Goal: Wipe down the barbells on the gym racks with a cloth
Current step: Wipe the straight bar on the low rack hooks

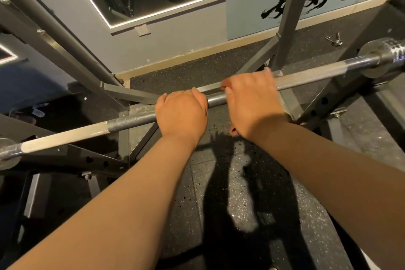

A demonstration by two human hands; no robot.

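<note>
Head view: at the left we see the grey rack (65,50) carrying the barbell (135,119), which runs across it from lower left to upper right, above the speckled floor (241,204). Our left hand (182,114) grips the bar near its middle, fingers curled over the top. Just beside it, our right hand (252,101) wraps the bar too; reddish scraps show at 2 edges beneath it, and we cannot tell what they are

left hand (182,114) clenched, right hand (252,103) curled
</note>
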